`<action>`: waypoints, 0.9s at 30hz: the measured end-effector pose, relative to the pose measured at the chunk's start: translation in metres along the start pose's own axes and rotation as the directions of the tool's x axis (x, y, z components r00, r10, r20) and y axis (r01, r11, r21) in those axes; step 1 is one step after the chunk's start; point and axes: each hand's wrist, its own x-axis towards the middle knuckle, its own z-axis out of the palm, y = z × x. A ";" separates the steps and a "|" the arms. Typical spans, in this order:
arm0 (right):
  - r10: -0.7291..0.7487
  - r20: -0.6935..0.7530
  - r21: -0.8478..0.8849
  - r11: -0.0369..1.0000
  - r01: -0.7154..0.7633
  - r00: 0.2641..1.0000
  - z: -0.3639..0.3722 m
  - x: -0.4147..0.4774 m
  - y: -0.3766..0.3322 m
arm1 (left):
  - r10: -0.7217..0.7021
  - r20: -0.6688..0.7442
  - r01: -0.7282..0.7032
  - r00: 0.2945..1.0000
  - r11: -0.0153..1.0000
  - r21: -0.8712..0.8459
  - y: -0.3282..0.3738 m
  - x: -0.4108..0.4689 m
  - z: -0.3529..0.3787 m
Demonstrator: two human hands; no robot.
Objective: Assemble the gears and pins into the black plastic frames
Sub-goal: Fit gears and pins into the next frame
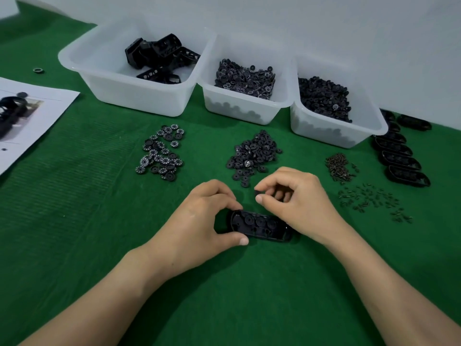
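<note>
Forearms reach in from the near edge of the green tabletop [74, 196], both cut off at the bottom of the view. Between the hands, mid-tabletop, there's the black frame [260, 227]: lying flat, open side up, long axis running left to right, its right end angled slightly toward the near edge. Round gears sit in a row inside it; black on black, so the count is hard to make out.

Left hand [199, 221] grips the frame's left end, thumb on the near rim, curled fingers [220, 194] over the far rim, and that end is hidden under them. Right hand [296, 203] hovers over the frame's far right side, thumb and forefinger pinching a small black piece [258, 193], the other fingers curled under. Gear or disc? Too dark to tell. The piece sits just beyond the frame's far rim.

Further out, a loose pile of patterned gears [161, 152] to the left, a heap of plain discs [254, 154] just beyond the right hand, then brown pins [340, 167] and darker scattered pins [371, 199] toward the right edge. A row of frames [401, 156] runs along that right edge, its far end hidden behind a bin.

Toward the far edge, three white bins side by side: the left bin [104, 78] holds frames, the middle bin [247, 111] patterned gears, the right bin [331, 131] black discs. A printed sheet [37, 116] is cut off by the left edge, and a small ring [38, 70] lies alone beyond it.
</note>
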 end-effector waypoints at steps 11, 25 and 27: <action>-0.144 0.052 -0.088 0.985 0.148 0.988 0.004 -0.025 -0.011 | 0.011 -0.003 -0.011 1.000 1.000 0.004 0.000 0.001 0.000; 0.013 -0.062 -0.284 0.958 -0.030 0.998 0.023 0.020 -0.013 | 0.013 -0.007 -0.013 1.000 1.000 0.019 0.000 0.000 0.000; 0.014 -0.068 -0.273 0.962 -0.032 0.998 0.024 0.021 -0.012 | 0.008 -0.011 -0.008 1.000 1.000 0.011 0.000 0.000 0.000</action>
